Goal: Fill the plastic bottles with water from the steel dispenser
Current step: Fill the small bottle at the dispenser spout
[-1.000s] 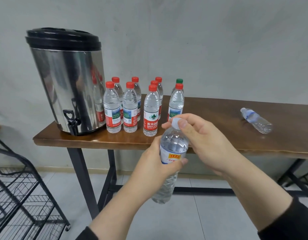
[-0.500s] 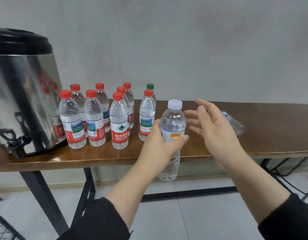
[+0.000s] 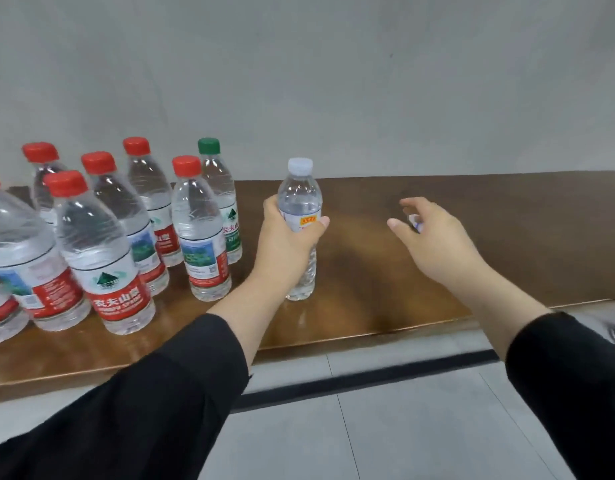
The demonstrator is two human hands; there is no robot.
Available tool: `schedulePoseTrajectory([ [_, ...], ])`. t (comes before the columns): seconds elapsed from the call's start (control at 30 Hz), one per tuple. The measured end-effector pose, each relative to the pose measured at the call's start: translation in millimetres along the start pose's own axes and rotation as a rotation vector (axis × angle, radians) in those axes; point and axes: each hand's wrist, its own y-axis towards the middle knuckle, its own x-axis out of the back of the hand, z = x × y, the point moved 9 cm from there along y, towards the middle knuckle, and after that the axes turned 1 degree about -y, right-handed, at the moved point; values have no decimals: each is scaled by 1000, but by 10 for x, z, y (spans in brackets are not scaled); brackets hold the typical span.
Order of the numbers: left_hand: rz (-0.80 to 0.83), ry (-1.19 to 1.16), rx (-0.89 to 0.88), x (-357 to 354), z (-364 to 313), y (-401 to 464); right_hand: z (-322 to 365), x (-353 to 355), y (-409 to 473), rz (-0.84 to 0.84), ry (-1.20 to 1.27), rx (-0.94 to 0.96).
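My left hand (image 3: pixel 285 244) grips a clear white-capped bottle (image 3: pixel 300 195) around its label; the bottle stands upright on the brown table (image 3: pixel 524 237), and its base appears to touch the top. My right hand (image 3: pixel 434 237) hovers over the table to the right, fingers loosely spread and holding nothing. Between its fingers shows a small white and blue piece of a bottle lying on the table (image 3: pixel 415 221); the rest of that bottle is hidden behind the hand. The steel dispenser is out of view.
Several capped, red-topped bottles (image 3: pixel 101 258) and one green-topped bottle (image 3: pixel 217 188) stand close together on the left part of the table, right next to my left hand. A grey wall runs behind. Tiled floor lies below the table's front edge.
The view swung right, so the dispenser left the frame. My left hand carried the white-capped bottle forward over the table and lowered it. My right hand let go of the cap and reached right.
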Motion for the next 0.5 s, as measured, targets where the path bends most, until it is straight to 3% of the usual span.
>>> schedulePoseTrajectory([
  [0.3, -85, 26, -25, -235, 273, 656, -1197, -281, 1007, 189, -419, -216],
  [0.4, -120, 46, -45, -222, 336, 760, -1569, -417, 1110, 285, -417, -316],
  [0.5, -128, 73, -53, -248, 391, 761, -1719, -463, 1137, 269, -437, -315],
])
